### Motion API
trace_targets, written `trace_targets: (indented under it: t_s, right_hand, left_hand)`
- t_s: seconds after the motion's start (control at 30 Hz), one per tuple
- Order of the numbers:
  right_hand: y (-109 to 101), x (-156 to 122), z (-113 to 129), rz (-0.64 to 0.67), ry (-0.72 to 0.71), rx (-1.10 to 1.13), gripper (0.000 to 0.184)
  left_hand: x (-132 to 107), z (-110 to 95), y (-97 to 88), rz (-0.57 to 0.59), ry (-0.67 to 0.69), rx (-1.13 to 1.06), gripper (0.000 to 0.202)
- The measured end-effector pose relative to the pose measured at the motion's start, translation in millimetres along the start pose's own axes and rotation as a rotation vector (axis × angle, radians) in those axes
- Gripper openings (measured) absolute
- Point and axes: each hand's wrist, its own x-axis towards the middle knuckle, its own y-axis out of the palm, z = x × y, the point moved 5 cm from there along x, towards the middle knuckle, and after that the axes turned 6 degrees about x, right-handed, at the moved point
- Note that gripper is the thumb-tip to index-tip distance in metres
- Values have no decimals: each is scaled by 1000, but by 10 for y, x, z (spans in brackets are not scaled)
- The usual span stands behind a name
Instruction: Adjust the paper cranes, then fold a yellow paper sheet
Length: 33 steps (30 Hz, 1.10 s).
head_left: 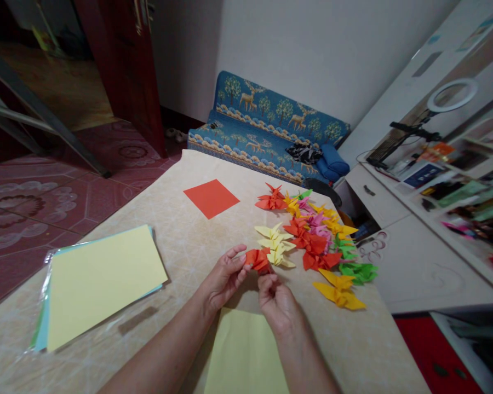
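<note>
Between my two hands is a red-orange folded paper crane [258,259], held above the table. My left hand [225,276] pinches its left side with thumb and fingers. My right hand [276,298] has its fingers closed at the crane's lower right edge. Just beyond it lie several pale yellow paper cranes [276,243] in a short row. To their right spreads a group of red cranes [308,241], with pink, green and orange ones among them. A yellow paper sheet [244,350] lies below my wrists.
A flat red paper square [212,198] lies toward the table's far side. At the left, a stack of yellow, blue and green sheets [107,284] rests on clear plastic. Beyond the table [176,235] stand a blue patterned sofa [271,128] and, rightward, a cluttered white dresser [419,241].
</note>
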Motion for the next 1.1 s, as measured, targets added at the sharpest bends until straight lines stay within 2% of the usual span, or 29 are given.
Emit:
trace_targets:
  t_s: [0.17, 0.3, 0.53, 0.67, 0.8, 0.93, 1.1]
  right_hand:
    - [16, -103, 84, -99, -42, 27, 24]
    - [1, -168, 166, -165, -145, -126, 22]
    - [124, -209, 324, 14, -333, -848, 26]
    - [381, -139, 699, 46, -523, -947, 26]
    - [694, 152, 1269, 37, -765, -1066, 25]
    - [721, 701, 1617, -82, -683, -1351, 22]
    - [600, 1164, 1758, -168, -697, -1483, 18]
  left_hand:
    - [-24, -25, 11, -49, -18, -91, 18]
    - [-35, -28, -19, -62, -1, -146, 19]
    - [-23, -9, -44, -55, -15, -130, 30]
    - [-12, -12, -19, -32, -19, -96, 29]
    - [-11, -16, -8, -29, -18, -100, 23]
    - [-7, -23, 2, -19, -10, -98, 21]
    - [8, -19, -11, -35, -10, -100, 20]
